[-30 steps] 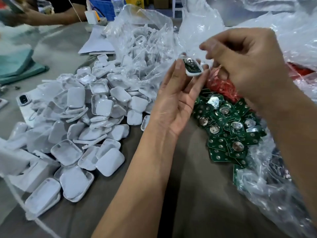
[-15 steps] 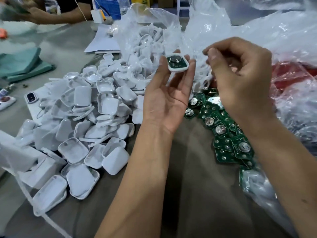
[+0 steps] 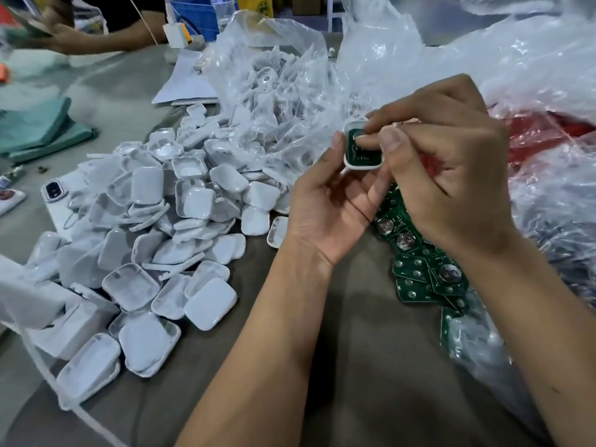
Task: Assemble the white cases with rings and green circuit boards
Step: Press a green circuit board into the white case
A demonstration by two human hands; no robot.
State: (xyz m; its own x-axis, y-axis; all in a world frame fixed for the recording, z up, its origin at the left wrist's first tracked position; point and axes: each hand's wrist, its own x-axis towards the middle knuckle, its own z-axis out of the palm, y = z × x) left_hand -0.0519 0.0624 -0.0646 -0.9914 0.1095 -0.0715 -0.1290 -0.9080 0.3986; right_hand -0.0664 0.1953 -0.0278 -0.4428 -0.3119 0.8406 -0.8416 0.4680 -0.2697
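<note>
My left hand (image 3: 332,208) holds a white case half (image 3: 362,153) by its edges with a green circuit board seated inside, raised above the table. My right hand (image 3: 451,175) is over it, its fingertips pressing on the board's top; whether it pinches anything I cannot tell. A large heap of white case halves (image 3: 167,227) lies on the table to the left. A pile of green circuit boards (image 3: 419,269) with round metal cells lies under and below my right hand.
A clear plastic bag (image 3: 274,91) with more white parts stands behind the heap. Crumpled clear plastic and a red bag (image 3: 541,133) fill the right side. Another person's hands (image 3: 67,37) work at the far left. A phone (image 3: 53,191) and teal cloth (image 3: 35,127) lie left.
My right hand has come down onto the case held in my left hand, and its fingers now press the board. Before, the right hand hovered apart to the right.
</note>
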